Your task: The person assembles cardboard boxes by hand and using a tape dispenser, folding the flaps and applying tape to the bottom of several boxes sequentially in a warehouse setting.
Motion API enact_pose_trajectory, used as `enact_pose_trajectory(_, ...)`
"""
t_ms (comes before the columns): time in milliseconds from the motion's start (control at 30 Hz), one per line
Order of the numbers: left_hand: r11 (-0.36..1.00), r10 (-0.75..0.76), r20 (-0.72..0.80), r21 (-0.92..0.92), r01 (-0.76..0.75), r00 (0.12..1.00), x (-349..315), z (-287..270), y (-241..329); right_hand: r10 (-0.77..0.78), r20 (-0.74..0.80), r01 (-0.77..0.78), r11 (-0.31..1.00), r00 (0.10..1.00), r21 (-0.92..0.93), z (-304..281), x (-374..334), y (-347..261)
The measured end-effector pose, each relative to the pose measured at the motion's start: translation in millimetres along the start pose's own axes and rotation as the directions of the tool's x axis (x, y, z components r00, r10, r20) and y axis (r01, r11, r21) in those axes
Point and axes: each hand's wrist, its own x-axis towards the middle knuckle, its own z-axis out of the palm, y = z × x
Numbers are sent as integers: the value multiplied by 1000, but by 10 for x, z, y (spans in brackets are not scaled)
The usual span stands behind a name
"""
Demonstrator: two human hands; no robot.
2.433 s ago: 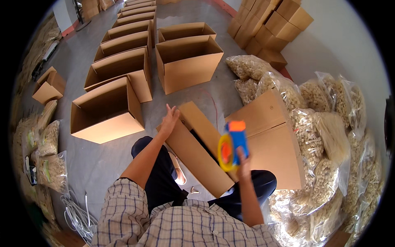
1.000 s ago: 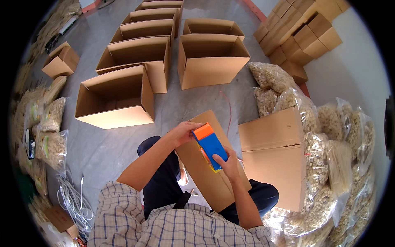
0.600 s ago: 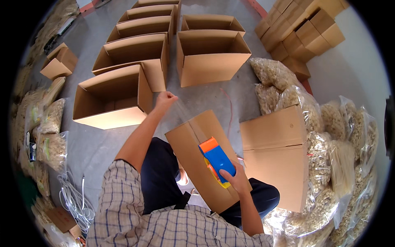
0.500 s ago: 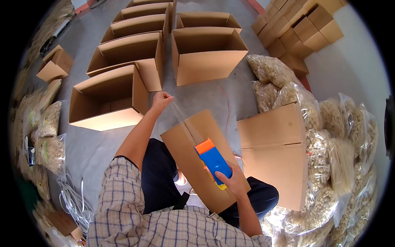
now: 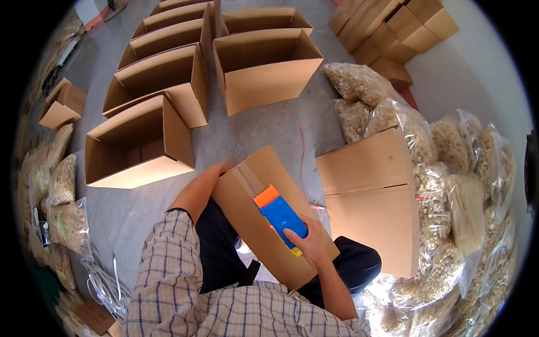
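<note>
A cardboard box [image 5: 292, 191] rests tilted across my lap, its seam running lengthwise along the top face. In my right hand [image 5: 311, 241] is a blue tape dispenser [image 5: 283, 219] with an orange front and yellow parts, pressed against that face. A strip of clear packing tape [image 5: 247, 178] runs from the dispenser along the seam to the far end. At the box's far left edge is my left hand [image 5: 223, 168]; its fingers are blurred and partly hidden behind the edge.
Several open cartons [image 5: 151, 171] stand in rows ahead. A flattened-looking carton [image 5: 368, 224] lies to my right, beside clear bags [image 5: 432, 224] of pale pieces. Closed boxes [image 5: 393, 33] are stacked at the far right. At the left are more bags [image 5: 70, 219] and a coiled cable [image 5: 106, 286].
My left hand has come down from above the box, where it held the tape's stretched end, to the far left edge. The tape now lies on the seam. The view has shifted slightly.
</note>
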Motion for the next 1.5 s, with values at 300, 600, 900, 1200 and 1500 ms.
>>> enact_pose_trajectory(300, 857, 506, -378, 322, -402, 776, -651, 276, 357, -24, 29, 23, 998, 999, 56, 40, -34, 57)
enact_pose_trajectory(600, 769, 626, -468, 504, -393, 624, -840, 372, 372, 358, 92, -361, 932, 929, 17, -708, -1453, 366)
enact_pose_trajectory(900, 443, 840, -422, 896, 16, 342, -933, 396, 648, 274, -103, -284, 953, 956, -101, -598, -1587, 635)
enact_pose_trajectory(1200, 288, 863, -238, 956, -48, 445, -907, 1170, 515, 72, -191, -75, 997, 979, -9, -173, -650, 481)
enact_pose_trajectory(1500, 321, 843, -257, 945, -59, 473, -1035, 1146, 540, 438, -20, -439, 897, 899, -49, -722, -1601, 473)
